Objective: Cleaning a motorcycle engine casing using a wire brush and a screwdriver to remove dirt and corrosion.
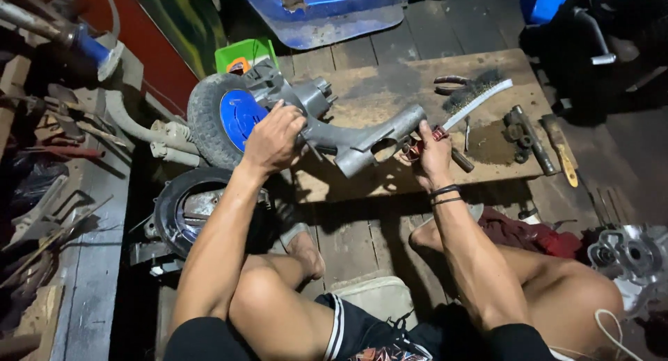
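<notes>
A grey metal swing-arm casting (348, 135) with a small tyre and blue wheel (233, 117) at its left end rests on a wooden board (390, 89). My left hand (273, 137) grips the casting near the wheel. At the casting's right end my right hand (433, 151) holds a red-handled tool (426, 144) against it. What kind of tool it is I cannot tell.
A wire brush (476, 96), pliers (451, 84), a hammer (560, 148) and dark metal parts (525, 131) lie on the board. A second wheel (188, 208) lies on the floor at left. Clutter fills the left shelf. A silver engine part (626, 253) sits at right.
</notes>
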